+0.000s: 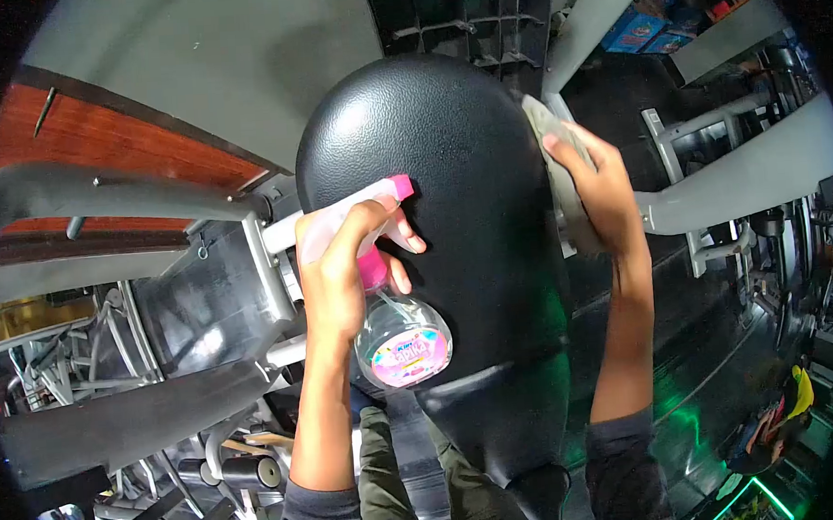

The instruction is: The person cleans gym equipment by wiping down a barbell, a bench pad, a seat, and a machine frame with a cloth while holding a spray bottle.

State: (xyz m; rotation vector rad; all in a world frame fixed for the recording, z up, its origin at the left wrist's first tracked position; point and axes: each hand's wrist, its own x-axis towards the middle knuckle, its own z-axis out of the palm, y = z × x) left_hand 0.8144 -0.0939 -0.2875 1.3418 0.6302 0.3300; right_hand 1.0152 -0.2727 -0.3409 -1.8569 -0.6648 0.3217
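Observation:
My left hand (345, 255) is wrapped round the neck and trigger of a clear spray bottle (404, 342) with a pink-and-white head and a pink label. The bottle is over the left side of a black padded backrest (449, 163), its pink nozzle pointing toward the pad. On the pad's right edge, my right hand (601, 187) grips a greyish cloth (564, 175) and presses it along the side. Small droplets dot the upper part of the pad. A black seat (502, 412) lies below the backrest.
Grey metal machine frames (745, 168) flank the pad on both sides. A black grid-like rack (464, 19) stands beyond its top. Blue boxes (636, 29) sit at the upper right. More gym equipment (117, 345) fills the left.

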